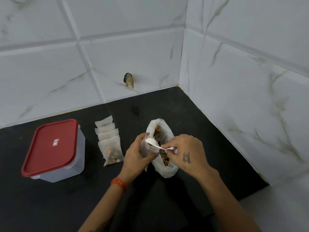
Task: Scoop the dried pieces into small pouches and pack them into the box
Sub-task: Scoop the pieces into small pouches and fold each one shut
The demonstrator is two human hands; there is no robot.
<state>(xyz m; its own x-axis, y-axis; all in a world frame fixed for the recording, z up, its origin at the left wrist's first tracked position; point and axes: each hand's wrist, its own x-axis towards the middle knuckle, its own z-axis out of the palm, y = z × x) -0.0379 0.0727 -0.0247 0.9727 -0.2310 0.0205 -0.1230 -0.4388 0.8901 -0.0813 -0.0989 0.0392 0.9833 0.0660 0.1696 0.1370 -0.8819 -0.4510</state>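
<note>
Right hand (184, 150) pinches spoon (154, 144), tipping it into pouch (147, 149) gripped by left hand (135, 155) over bag (164, 148). Recommend holding the pouch mouth wide; box (53, 150) remains lidded.

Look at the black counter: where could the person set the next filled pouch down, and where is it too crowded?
Bare counter lies in front of the red-lidded box, and more at the back corner behind the big bag. It is crowded between the pouch row and the bag, where both hands, left and right, work.
</note>
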